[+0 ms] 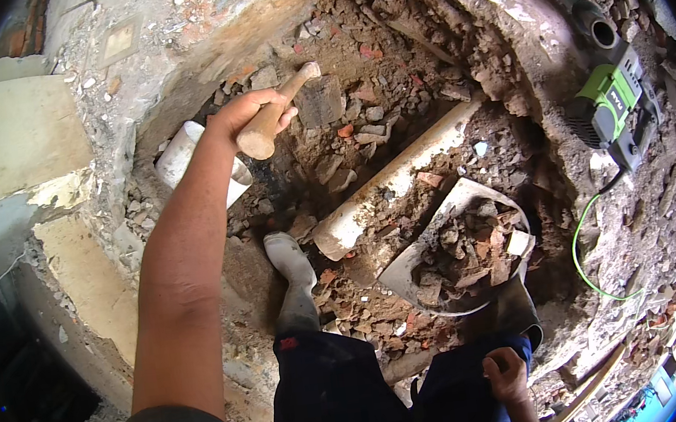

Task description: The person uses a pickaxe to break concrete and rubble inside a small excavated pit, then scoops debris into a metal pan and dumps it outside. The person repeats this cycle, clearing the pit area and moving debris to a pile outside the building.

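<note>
My left hand (268, 116) is closed around a thick wooden tool handle (258, 137), which slants away over the rubble. Beside the handle's far end lies a flat, dirt-covered rectangular piece (319, 102); whether it is the tool's blade cannot be told. My right hand (506, 373), its fingers curled with nothing visible in them, is against my right thigh. Between my boots and the trench wall stands a worn, pale container (395, 267) holding broken brick and rubble. Just beyond it, a long dirt-caked pipe (397, 182) lies diagonally across the trench.
A white plastic pipe piece (178, 154) lies partly behind my left forearm. On the right bank rest a green and grey power tool (613, 98) with a green cord (577, 252) and a grey pipe fitting (598, 25). My light rubber boot (291, 266) stands among loose rubble.
</note>
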### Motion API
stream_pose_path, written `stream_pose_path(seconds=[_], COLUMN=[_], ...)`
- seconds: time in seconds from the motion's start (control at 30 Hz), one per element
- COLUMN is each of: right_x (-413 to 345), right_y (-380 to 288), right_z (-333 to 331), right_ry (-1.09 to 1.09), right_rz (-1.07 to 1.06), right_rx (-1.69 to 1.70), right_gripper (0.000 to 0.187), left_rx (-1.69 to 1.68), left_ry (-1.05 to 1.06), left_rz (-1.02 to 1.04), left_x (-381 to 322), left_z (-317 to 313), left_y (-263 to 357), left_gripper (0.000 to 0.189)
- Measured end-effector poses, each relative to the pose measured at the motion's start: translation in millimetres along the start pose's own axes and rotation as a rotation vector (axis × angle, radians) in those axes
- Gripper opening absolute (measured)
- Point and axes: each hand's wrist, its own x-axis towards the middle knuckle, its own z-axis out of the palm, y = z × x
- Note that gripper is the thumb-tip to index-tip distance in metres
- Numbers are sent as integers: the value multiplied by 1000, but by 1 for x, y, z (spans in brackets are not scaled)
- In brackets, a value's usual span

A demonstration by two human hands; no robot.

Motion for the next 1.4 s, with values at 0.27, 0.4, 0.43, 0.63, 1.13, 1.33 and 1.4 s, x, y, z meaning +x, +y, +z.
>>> stream_pose_path(seconds=[0.27, 0.4, 0.43, 0.63, 1.13, 1.33, 1.4], right_x=[-7, -36, -47, -110, -72, -46, -43], right_y=[6, 13, 13, -14, -91, -73, -70], right_z=[-24, -42, -46, -12, -46, -143, -165], right_ry=[304, 444, 439, 323, 257, -67, -133], right_rz=[-214, -238, -233, -96, 224, 75, 68], right_rx=[-315, -251, -354, -321, -598, -583, -693], right_gripper=[17, 18, 22, 43, 82, 74, 66], left_rx=[-64, 126, 148, 452, 1704, 1740, 1654], left_ry=[222, 416, 467, 542, 14, 7, 98], left_rz=[38, 115, 161, 435, -41, -400, -310], left_x=[-62, -117, -135, -285, -329, -423, -437], left_z=[-9, -34, -42, -58, 54, 186, 244], left_y=[-6, -23, -27, -140, -228, -278, -292], left_gripper=[77, 87, 87, 51, 66, 65, 61])
